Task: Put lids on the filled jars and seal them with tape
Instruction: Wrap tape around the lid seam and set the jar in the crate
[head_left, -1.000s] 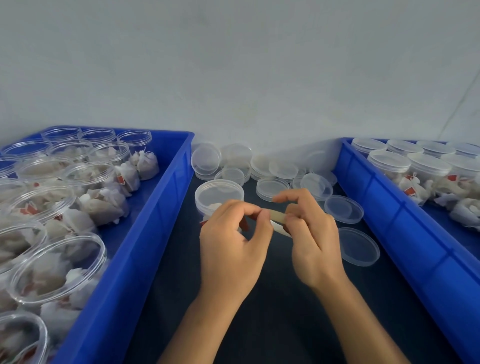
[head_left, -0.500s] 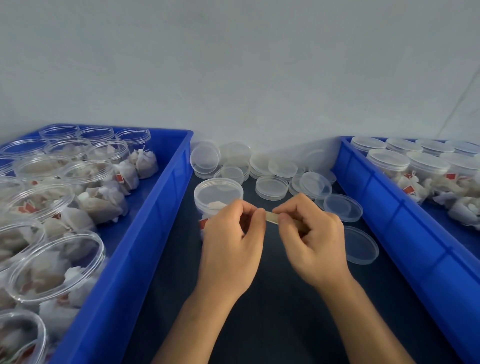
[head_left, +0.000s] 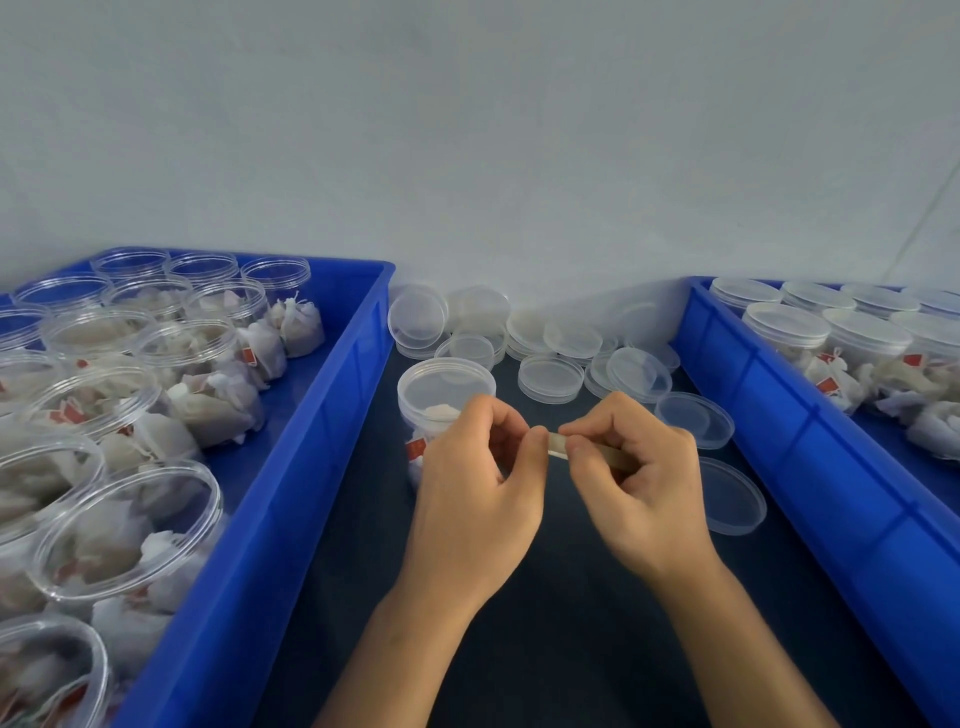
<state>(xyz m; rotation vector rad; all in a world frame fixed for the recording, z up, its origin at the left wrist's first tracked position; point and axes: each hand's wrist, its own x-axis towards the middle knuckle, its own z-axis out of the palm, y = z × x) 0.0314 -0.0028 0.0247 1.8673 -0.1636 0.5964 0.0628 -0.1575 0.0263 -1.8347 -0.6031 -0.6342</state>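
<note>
Between both hands' (head_left: 475, 483) (head_left: 636, 483) pinching fingertips, tape strip (head_left: 558, 445) before lidded jar (head_left: 441, 397).

A dark work surface (head_left: 571, 649) carries everything. To the left of the pinch where the two hands meet sits a blue tray (head_left: 291, 499), to the right a second blue tray (head_left: 810, 467); each stands directly on the dark surface. Just behind and left of the pinch stands a lidded clear jar (head_left: 441, 395), partly hidden by the left hand. Farther back, against the wall, lies a heap of loose clear lids (head_left: 524, 338), some stacked, some leaning. Right of the pinch, two single lids lie flat: one (head_left: 696, 418) just behind the right hand, another (head_left: 732, 496) beside that wrist.
</note>
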